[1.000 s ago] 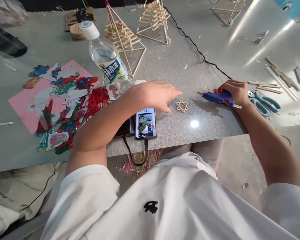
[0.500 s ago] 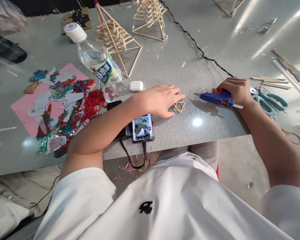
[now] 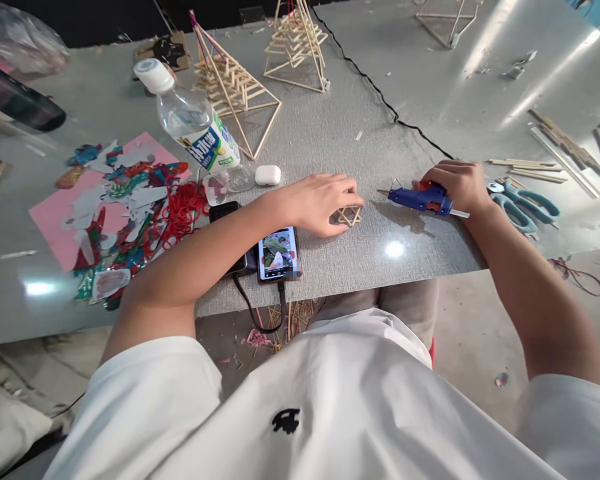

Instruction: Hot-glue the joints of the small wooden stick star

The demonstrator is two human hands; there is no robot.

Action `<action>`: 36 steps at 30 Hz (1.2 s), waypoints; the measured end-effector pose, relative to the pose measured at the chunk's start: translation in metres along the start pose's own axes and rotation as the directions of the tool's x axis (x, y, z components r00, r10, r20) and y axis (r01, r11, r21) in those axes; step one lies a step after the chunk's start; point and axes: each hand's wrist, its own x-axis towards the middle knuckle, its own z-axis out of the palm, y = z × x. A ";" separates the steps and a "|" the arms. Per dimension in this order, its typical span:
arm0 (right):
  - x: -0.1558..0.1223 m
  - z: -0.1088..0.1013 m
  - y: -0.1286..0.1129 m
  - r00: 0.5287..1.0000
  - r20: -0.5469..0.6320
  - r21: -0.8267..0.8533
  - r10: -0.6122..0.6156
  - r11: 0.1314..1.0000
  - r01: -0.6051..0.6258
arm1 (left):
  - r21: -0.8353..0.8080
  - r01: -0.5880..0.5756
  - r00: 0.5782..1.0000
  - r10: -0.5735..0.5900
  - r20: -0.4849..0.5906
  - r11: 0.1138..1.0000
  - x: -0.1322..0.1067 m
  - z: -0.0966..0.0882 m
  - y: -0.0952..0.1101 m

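On the grey table, my left hand (image 3: pixel 325 203) curls around a small star-shaped frame (image 3: pixel 351 216) of thin wooden sticks. The thumb is at its near side and the fingers at its far side, partly covering it. My right hand (image 3: pixel 461 185) is wrapped around the handle of a blue hot glue gun (image 3: pixel 417 200), whose nozzle points left towards the star frame. A clear glue stick (image 3: pixel 460 214) pokes out of the gun's back end. Just right of this hand lie teal-handled scissors (image 3: pixel 525 205) and several loose wooden sticks (image 3: pixel 527 168).
A plastic bottle (image 3: pixel 193 127) and a white earbud case (image 3: pixel 268 175) stand beyond my left forearm. A phone (image 3: pixel 279 253) on a cable lies near the table edge. Stick pyramids (image 3: pixel 230 90) are at the back, red string (image 3: pixel 183 210) and scraps left. A black cord (image 3: pixel 370 79) crosses the table.
My left fingers have closed in around the star-shaped frame, from hovering beside it. My right hand keeps its hold on the glue gun. The whole view has shifted slightly.
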 end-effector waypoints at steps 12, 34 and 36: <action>0.000 0.000 0.003 1.000 -0.005 -0.025 -0.002 1.000 0.002 | -0.005 0.141 0.989 -0.141 -0.042 0.990 0.003 0.002 0.007; 0.001 -0.009 0.005 0.993 0.040 0.061 0.107 0.992 -0.109 | 0.138 0.345 0.937 -0.349 0.008 0.928 0.006 -0.006 0.016; 0.001 -0.009 0.006 0.994 0.048 0.062 0.099 0.993 -0.101 | 0.139 0.384 0.921 -0.389 0.015 0.913 0.006 -0.007 0.017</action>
